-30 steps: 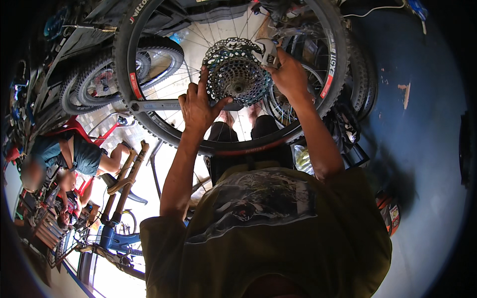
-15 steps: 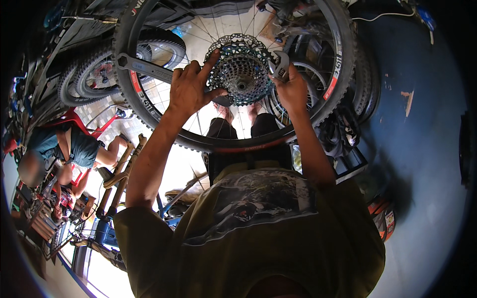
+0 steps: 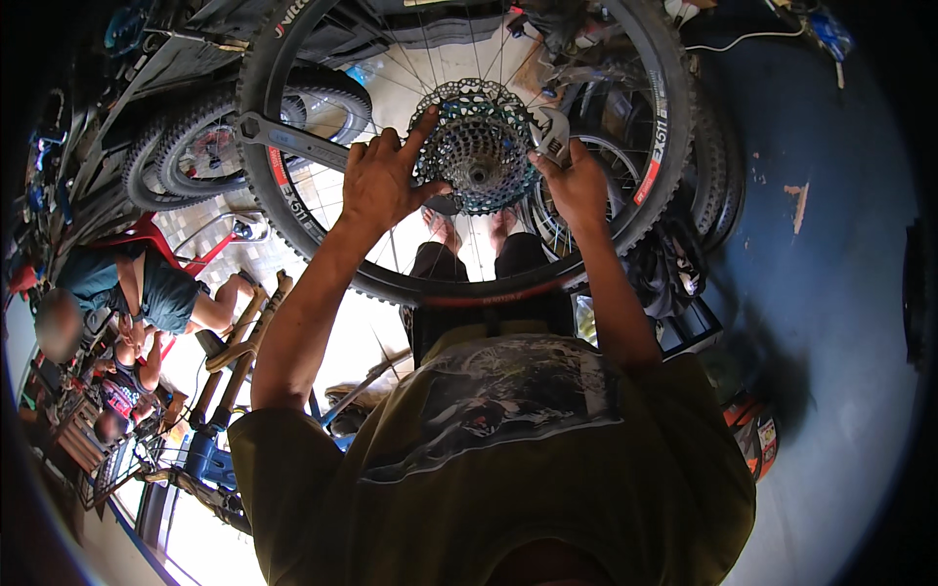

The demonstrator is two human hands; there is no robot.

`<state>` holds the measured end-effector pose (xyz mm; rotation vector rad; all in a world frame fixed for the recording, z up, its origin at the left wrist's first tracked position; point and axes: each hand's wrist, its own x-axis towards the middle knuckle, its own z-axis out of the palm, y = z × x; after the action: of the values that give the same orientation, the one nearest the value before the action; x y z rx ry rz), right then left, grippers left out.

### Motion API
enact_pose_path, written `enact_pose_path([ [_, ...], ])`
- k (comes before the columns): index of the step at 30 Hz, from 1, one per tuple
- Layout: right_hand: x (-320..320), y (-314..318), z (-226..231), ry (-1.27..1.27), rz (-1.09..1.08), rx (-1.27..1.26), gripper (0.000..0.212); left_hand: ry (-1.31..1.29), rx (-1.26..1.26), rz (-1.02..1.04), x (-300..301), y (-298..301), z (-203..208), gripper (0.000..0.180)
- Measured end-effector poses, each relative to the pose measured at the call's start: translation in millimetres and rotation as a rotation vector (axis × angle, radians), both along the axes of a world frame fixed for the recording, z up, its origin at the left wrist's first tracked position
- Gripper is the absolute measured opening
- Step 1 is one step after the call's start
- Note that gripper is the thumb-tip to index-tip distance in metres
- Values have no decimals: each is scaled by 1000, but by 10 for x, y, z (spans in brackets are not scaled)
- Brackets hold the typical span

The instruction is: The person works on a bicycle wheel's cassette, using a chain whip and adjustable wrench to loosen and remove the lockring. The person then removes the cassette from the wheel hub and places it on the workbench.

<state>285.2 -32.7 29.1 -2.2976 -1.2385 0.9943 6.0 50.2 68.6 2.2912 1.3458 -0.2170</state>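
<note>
A bicycle wheel point(image 3: 283, 195) with a knobbly black tyre is in front of me, its cassette point(image 3: 479, 132) of stacked sprockets facing me. My left hand point(image 3: 379, 181) grips a long flat grey wrench point(image 3: 303, 142) with a hexagonal ring end, which sticks out leftward past the rim. The index finger and thumb of that hand reach onto the cassette's left side. My right hand point(image 3: 576, 190) is closed around an adjustable wrench point(image 3: 553, 135), its head up beside the cassette's right edge. Whether this wrench touches the sprockets I cannot tell.
More wheels point(image 3: 186, 151) lean at the left and others point(image 3: 718, 166) at the right. A bicycle frame point(image 3: 210, 454) stands by my left elbow. Two people point(image 3: 147, 288) sit further left near a red chair point(image 3: 147, 234). A blue wall point(image 3: 821, 244) rises at the right.
The wheel, with both my hands and both wrenches, has shifted slightly down in the view. My grips look the same. One seated person at the left has changed posture.
</note>
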Motion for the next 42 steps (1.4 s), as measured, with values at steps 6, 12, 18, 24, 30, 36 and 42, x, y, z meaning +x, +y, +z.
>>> enact_pose_path([
  [6, 199, -34, 300, 296, 86, 111, 45, -38, 8, -3, -11, -18, -9, 110],
  [12, 344, 268, 906, 310, 582, -139, 41, -60, 35, 4, -26, -34, -51, 110],
  [18, 322, 581, 706, -7, 977, -66, 52, -50, 11, 3, 3, -8, 9, 111],
  [24, 113, 911, 826, -164, 1137, -148, 53, -51, 1, 33, 2, -28, -4, 112],
  [30, 82, 1060, 728, -130, 1220, -175, 55, -37, -17, 53, 19, -62, -24, 111],
  [36, 46, 840, 688, -105, 1137, -187, 57, -22, -17, 21, 10, -17, -10, 113],
  [42, 100, 785, 592, -19, 1108, -104, 54, -12, 2, -13, -1, 22, 1, 112],
])
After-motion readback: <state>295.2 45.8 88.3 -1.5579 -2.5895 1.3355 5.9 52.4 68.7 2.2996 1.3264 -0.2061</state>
